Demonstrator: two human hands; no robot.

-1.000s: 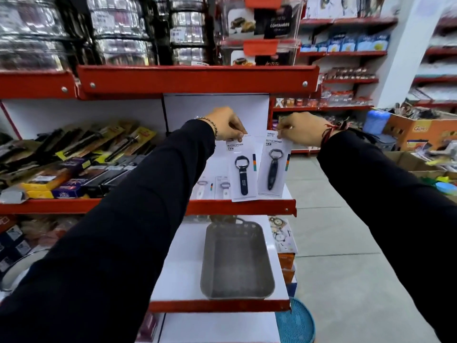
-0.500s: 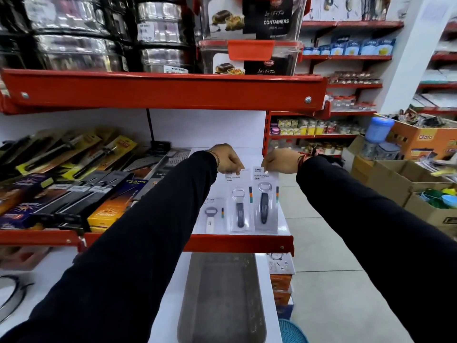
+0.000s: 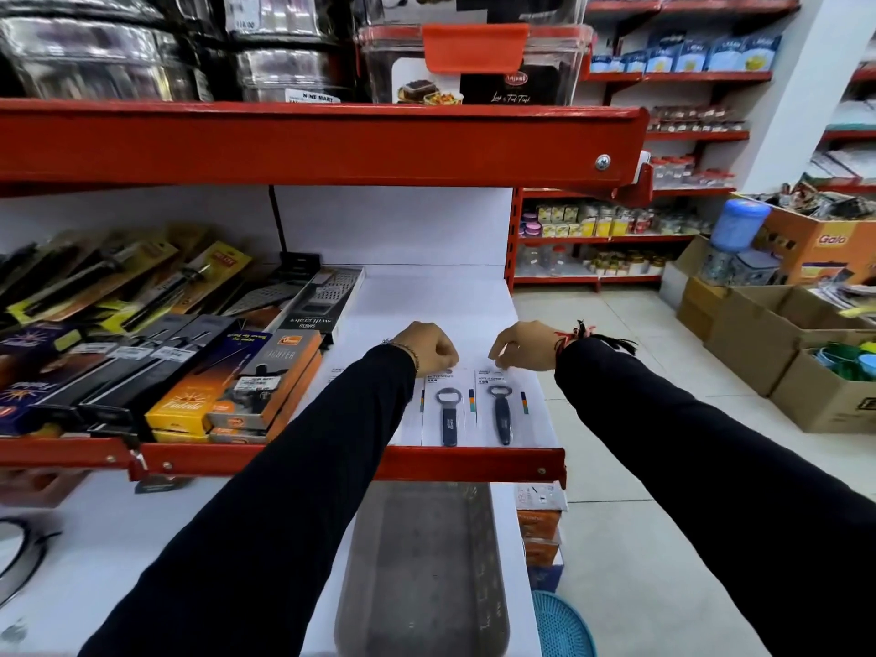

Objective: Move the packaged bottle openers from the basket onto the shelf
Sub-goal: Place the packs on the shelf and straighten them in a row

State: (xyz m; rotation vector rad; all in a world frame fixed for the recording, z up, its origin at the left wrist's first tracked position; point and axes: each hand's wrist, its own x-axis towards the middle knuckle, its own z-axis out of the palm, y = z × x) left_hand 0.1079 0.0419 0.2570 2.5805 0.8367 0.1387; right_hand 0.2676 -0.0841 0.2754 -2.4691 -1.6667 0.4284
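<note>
Two packaged bottle openers lie flat side by side on the white shelf (image 3: 479, 315) behind its red front edge. My left hand (image 3: 426, 347) is curled on the top edge of the left package (image 3: 446, 412). My right hand (image 3: 520, 346) pinches the top edge of the right package (image 3: 503, 406). Another white package (image 3: 337, 372) shows partly beside my left sleeve. The grey basket (image 3: 417, 571) sits on the lower shelf under my arms, and no packages show in it.
Boxed knives and graters (image 3: 199, 362) fill the shelf's left half. A red upper shelf (image 3: 332, 139) overhangs close above. Cardboard boxes (image 3: 777, 353) stand on the floor to the right, and a blue plastic basket (image 3: 564, 628) sits at the shelf's foot.
Both hands have come down and forward, laying the two packages from upright to flat on the shelf. The view has moved closer to the shelf.
</note>
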